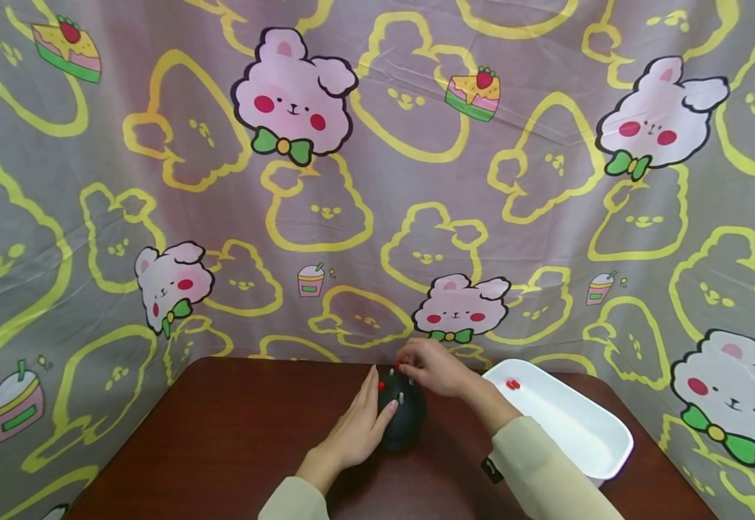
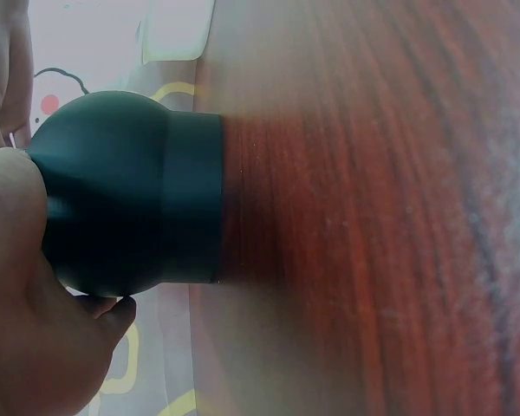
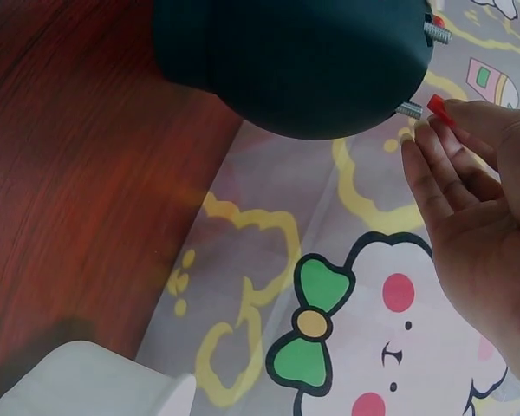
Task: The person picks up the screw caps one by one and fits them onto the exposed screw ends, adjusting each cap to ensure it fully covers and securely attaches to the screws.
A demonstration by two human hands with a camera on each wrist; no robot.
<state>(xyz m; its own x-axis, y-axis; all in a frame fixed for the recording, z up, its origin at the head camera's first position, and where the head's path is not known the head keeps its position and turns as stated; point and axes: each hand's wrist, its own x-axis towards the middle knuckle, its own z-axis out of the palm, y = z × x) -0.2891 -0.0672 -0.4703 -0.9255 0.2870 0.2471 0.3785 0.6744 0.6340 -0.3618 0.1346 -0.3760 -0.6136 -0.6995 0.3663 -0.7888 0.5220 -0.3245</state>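
A black ball-shaped stand (image 1: 404,427) rests on a short round base, with several threaded metal studs (image 3: 409,110) sticking out of its upper part. A small red cap (image 1: 381,386) sits on its left side. My left hand (image 1: 355,427) rests against the left and near side of the ball, fingers straight and thumb spread across the surface. At the far upper right of the ball, my right hand (image 1: 438,367) pinches another red cap (image 3: 439,109) between thumb and index finger. In the right wrist view that cap is just off the tip of a stud.
To the right stands a white tray (image 1: 568,415) with red caps (image 1: 513,384) near its far end. The dark reddish wooden table (image 1: 221,440) lies under everything. A patterned curtain (image 1: 364,180) hangs directly behind the table and along its sides.
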